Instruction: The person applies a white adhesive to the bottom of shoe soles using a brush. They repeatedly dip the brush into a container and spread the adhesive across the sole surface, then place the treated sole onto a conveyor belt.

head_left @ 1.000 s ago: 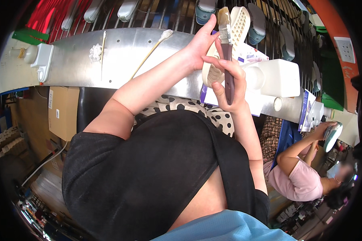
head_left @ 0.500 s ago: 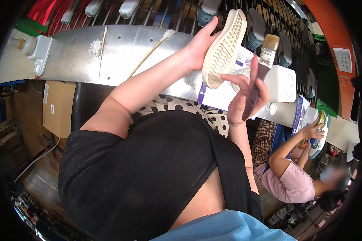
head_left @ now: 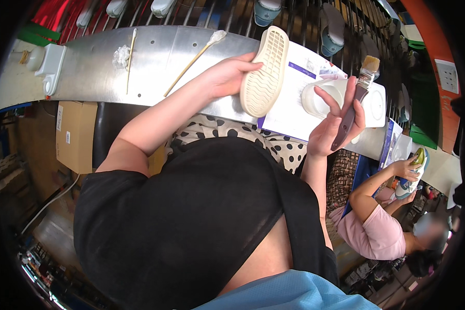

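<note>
My left hand (head_left: 226,77) holds a cream rubber shoe sole (head_left: 265,71) by its edge, tread side up, above the metal workbench (head_left: 155,57). My right hand (head_left: 337,123) grips a brush (head_left: 358,98) with a dark handle and pale bristles pointing up, to the right of the sole and apart from it. Just behind the right hand stands a white plastic tub (head_left: 325,94) on a white tray (head_left: 377,106).
A long stick with a white swab tip (head_left: 194,59) and a thin stick (head_left: 130,57) lie on the bench, near a white wad (head_left: 120,56). Shoes sit on a rack (head_left: 294,15) behind. A person in pink (head_left: 377,227) works on a shoe at right. A cardboard box (head_left: 75,134) sits below.
The hands have come apart: the brush has swung away to the right of the sole, and the sole has turned tread up and lowered toward the bench.
</note>
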Demonstrator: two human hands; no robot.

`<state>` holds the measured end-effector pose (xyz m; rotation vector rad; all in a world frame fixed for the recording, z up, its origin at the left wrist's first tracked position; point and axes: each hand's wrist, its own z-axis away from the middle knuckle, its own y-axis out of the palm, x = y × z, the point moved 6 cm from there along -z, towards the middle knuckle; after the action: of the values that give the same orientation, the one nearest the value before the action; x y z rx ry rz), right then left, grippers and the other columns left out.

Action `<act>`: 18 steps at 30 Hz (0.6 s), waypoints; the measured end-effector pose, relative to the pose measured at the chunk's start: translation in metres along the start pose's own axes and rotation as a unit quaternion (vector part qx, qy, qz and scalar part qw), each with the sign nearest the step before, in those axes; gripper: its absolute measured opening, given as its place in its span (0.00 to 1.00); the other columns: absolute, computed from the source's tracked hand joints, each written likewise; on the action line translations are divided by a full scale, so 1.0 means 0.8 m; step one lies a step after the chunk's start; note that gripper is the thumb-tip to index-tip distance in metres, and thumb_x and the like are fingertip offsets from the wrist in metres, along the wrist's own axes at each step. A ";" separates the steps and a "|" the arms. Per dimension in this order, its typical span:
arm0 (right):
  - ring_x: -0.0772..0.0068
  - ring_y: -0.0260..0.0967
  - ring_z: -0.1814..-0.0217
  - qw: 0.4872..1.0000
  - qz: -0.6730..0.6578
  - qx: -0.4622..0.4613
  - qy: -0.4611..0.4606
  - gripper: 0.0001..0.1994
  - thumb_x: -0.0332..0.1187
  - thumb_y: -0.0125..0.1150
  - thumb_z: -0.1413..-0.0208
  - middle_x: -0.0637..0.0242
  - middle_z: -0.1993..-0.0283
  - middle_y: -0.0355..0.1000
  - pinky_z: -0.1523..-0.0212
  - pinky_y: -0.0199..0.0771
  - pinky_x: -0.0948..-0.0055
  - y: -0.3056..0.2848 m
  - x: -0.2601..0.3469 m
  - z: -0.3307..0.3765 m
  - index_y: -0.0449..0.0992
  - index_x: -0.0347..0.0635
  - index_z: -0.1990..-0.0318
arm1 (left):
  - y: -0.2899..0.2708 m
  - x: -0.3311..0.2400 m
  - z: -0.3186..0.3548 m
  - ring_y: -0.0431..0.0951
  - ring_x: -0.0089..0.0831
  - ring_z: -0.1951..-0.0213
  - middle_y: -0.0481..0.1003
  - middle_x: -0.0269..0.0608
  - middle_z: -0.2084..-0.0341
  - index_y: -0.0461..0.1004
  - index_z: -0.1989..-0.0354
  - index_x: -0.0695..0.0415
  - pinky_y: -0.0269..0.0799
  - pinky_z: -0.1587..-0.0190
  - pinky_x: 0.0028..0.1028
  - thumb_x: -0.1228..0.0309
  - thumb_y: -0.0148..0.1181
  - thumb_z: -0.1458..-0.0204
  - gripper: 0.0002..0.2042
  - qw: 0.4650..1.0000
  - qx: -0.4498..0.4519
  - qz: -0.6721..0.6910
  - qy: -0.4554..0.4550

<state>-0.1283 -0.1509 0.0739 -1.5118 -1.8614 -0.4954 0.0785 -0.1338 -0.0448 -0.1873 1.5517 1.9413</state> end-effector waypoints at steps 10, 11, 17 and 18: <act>0.39 0.76 0.46 1.000 -0.021 -0.017 0.013 0.21 0.34 0.45 0.32 0.29 0.29 0.53 0.49 0.83 0.53 -0.002 -0.016 -0.002 0.54 0.41 0.34 | -0.037 -0.072 0.109 0.56 0.44 0.28 0.54 0.61 0.29 0.51 0.27 0.65 0.52 0.27 0.40 0.55 0.45 0.32 0.32 0.991 -0.080 0.047 0.100; 0.40 0.77 0.47 1.000 -0.021 -0.016 0.013 0.22 0.34 0.46 0.32 0.30 0.29 0.53 0.49 0.83 0.53 -0.002 -0.016 -0.003 0.54 0.41 0.34 | -0.032 -0.089 0.107 0.51 0.43 0.26 0.50 0.58 0.26 0.50 0.25 0.61 0.46 0.26 0.43 0.52 0.40 0.31 0.32 0.990 -0.047 0.027 0.134; 0.42 0.78 0.48 0.999 -0.003 -0.031 0.010 0.22 0.36 0.47 0.31 0.32 0.28 0.53 0.49 0.82 0.55 -0.008 -0.013 -0.008 0.54 0.41 0.34 | -0.022 -0.177 -0.036 0.36 0.37 0.22 0.44 0.46 0.23 0.44 0.23 0.56 0.30 0.25 0.41 0.45 0.39 0.32 0.37 0.879 -0.103 -0.347 0.310; 0.42 0.78 0.48 0.999 0.004 -0.034 0.017 0.22 0.36 0.47 0.31 0.32 0.28 0.53 0.48 0.82 0.55 -0.010 -0.013 -0.007 0.54 0.41 0.34 | -0.025 -0.185 -0.082 0.36 0.38 0.22 0.43 0.47 0.23 0.43 0.23 0.58 0.30 0.25 0.39 0.45 0.44 0.33 0.39 0.867 -0.141 -0.355 0.321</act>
<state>-0.1336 -0.1639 0.0711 -1.5459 -1.8270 -0.5831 0.1879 -0.2491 -0.0095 -1.4398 1.2621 1.5285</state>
